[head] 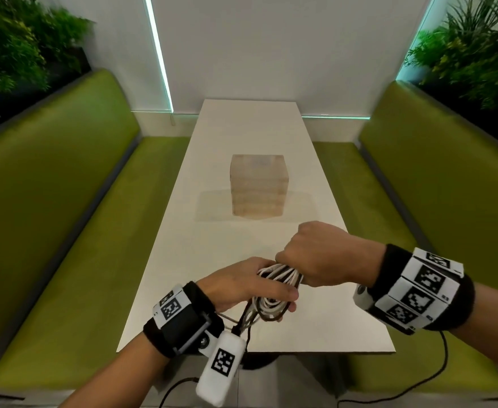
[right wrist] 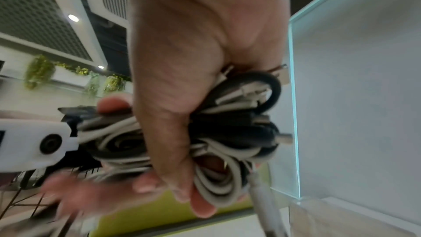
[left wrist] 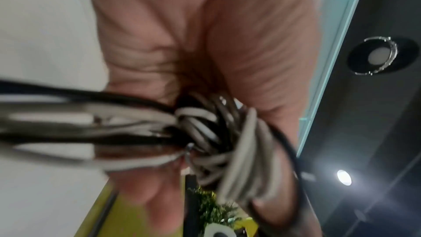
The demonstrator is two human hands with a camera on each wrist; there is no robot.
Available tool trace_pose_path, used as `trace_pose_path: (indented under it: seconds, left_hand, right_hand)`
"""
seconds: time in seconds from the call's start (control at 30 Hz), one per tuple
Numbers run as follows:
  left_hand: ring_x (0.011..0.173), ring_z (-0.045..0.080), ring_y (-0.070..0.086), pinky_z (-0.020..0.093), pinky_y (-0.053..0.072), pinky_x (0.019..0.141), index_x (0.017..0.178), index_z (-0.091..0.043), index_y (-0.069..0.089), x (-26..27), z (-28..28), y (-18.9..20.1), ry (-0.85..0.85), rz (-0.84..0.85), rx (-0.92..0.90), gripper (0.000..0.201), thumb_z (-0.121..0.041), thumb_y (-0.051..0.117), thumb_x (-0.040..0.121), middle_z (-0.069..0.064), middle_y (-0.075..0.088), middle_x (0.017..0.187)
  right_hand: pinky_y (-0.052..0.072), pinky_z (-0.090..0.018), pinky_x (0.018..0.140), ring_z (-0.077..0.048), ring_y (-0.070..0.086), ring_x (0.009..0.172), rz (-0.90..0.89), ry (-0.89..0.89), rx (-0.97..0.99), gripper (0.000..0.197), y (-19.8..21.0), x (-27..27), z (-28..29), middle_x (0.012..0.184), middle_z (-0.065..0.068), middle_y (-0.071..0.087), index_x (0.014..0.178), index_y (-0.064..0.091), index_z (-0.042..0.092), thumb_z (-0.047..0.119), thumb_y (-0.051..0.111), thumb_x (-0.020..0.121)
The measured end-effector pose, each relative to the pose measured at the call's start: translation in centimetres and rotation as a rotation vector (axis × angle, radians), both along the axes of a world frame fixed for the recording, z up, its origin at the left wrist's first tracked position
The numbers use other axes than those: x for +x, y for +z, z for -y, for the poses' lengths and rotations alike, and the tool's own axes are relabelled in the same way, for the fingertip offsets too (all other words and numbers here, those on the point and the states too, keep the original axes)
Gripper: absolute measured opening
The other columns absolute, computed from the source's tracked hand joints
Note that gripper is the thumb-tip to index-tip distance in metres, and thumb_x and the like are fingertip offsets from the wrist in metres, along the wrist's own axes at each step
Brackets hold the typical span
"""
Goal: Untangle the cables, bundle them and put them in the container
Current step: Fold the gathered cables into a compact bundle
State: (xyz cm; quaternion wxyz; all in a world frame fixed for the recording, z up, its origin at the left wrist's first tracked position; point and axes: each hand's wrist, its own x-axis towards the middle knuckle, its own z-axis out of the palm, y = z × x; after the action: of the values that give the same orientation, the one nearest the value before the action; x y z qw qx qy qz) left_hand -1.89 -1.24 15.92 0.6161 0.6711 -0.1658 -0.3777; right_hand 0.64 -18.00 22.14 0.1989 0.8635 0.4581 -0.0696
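A bundle of white and black cables [head: 274, 290] hangs between both hands above the near end of the white table [head: 183, 260]. My left hand [head: 247, 287] grips its lower coils [left wrist: 218, 132], thumb over the top. My right hand [head: 318, 257] is fisted round the upper end, where loops and plug ends [right wrist: 239, 129] stick out past the thumb. The light wooden box-shaped container [head: 259, 189] stands farther along the middle of the table, apart from both hands.
Green upholstered benches [head: 65, 201] run along both sides of the table, with plants behind them. A white wall closes the far end. Thin black wires from the wrist cameras trail below the near table edge [head: 256, 350].
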Motion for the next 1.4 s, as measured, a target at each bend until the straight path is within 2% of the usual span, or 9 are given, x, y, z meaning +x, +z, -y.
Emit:
trace_pose_path:
  seconds: [0.2,0.33,0.5,0.7,0.9,1.07,1.2,1.27,1.4]
  left_hand:
    - [0.075,0.021,0.054,0.037,0.042,0.073,0.097,0.0,0.064,-0.4,0.2,-0.5,0.08,0.112,0.049,0.045,-0.032,0.072,0.067,0.012,0.06,0.085]
    - [0.074,0.024,0.055,0.039,0.043,0.073,0.098,0.0,0.062,-0.3,-0.1,-0.8,0.076,0.097,0.037,0.048,-0.038,0.072,0.071,0.01,0.058,0.08]
    - [0.083,0.027,0.065,0.031,0.051,0.072,0.121,-0.009,0.053,0.1,-1.2,-1.3,0.123,0.1,-0.159,0.091,-0.083,0.049,0.067,0.012,0.069,0.092]
    - [0.055,0.016,0.053,0.022,0.043,0.056,0.107,-0.005,0.054,0.0,-1.4,-2.5,0.225,0.253,-0.126,0.033,-0.033,0.038,0.101,0.006,0.051,0.065]
    - [0.055,0.017,0.049,0.025,0.041,0.058,0.095,-0.009,0.057,0.4,-1.7,-2.9,0.346,0.307,-0.15,0.033,-0.039,0.042,0.097,-0.004,0.043,0.061]
    - [0.053,0.018,0.037,0.025,0.032,0.047,0.082,-0.01,0.052,0.9,-1.2,-2.6,0.685,0.334,-0.293,0.029,-0.034,0.046,0.098,0.001,0.041,0.062]
    - [0.08,0.026,0.067,0.033,0.056,0.07,0.097,-0.001,0.051,1.6,0.3,-1.6,0.888,0.306,-0.447,0.027,-0.023,0.036,0.103,0.015,0.063,0.086]
    - [0.079,0.021,0.066,0.03,0.054,0.061,0.105,-0.002,0.048,1.7,0.6,-1.5,0.941,0.318,-0.39,0.03,-0.029,0.034,0.103,0.007,0.064,0.088]
    - [0.079,0.007,0.063,0.024,0.053,0.069,0.132,-0.03,0.038,2.1,0.5,-2.0,0.969,0.301,-0.396,0.03,-0.033,0.034,0.102,-0.008,0.065,0.083]
  right_hand:
    - [0.037,-0.03,0.064,-0.021,0.05,0.066,-0.212,-0.145,0.021,0.038,-0.5,0.3,0.0,0.084,-0.002,0.067,0.095,0.06,0.019,0.055,0.061,0.081]
    - [0.041,-0.032,0.069,-0.029,0.061,0.079,-0.176,-0.109,0.032,0.02,-1.3,0.4,0.0,0.091,-0.005,0.068,0.096,0.058,0.017,0.035,0.049,0.089]
    - [0.043,-0.031,0.073,-0.026,0.063,0.085,-0.056,-0.151,0.13,0.012,-0.1,1.7,0.8,0.093,0.001,0.068,0.088,0.051,0.025,0.037,0.049,0.09]
    - [0.036,-0.027,0.067,-0.023,0.062,0.09,0.031,-0.266,0.254,0.016,2.6,3.0,1.9,0.098,0.004,0.068,0.096,0.055,0.027,0.041,0.054,0.089]
    - [0.044,-0.033,0.068,-0.025,0.062,0.085,-0.026,-0.408,0.485,0.02,3.4,2.8,2.1,0.091,0.002,0.07,0.098,0.061,0.025,0.039,0.061,0.085]
    - [0.048,-0.024,0.054,-0.005,0.061,0.056,-0.327,-0.629,0.938,0.018,0.8,2.2,1.3,0.069,0.003,0.069,0.069,0.058,0.028,0.029,0.072,0.081]
    - [0.037,-0.008,0.042,0.004,0.055,0.046,-0.565,-0.653,1.223,0.021,-2.1,0.8,-1.0,0.064,0.009,0.065,0.072,0.061,0.031,0.018,0.07,0.085]
    - [0.038,-0.007,0.045,0.005,0.057,0.049,-0.62,-0.644,1.287,0.016,-3.5,0.1,-2.1,0.06,0.012,0.065,0.075,0.064,0.03,0.019,0.068,0.086]
    - [0.04,-0.017,0.043,-0.004,0.05,0.044,-0.727,-0.719,1.314,0.012,-4.6,-0.5,-3.2,0.062,0.004,0.064,0.079,0.067,0.024,0.03,0.065,0.089]
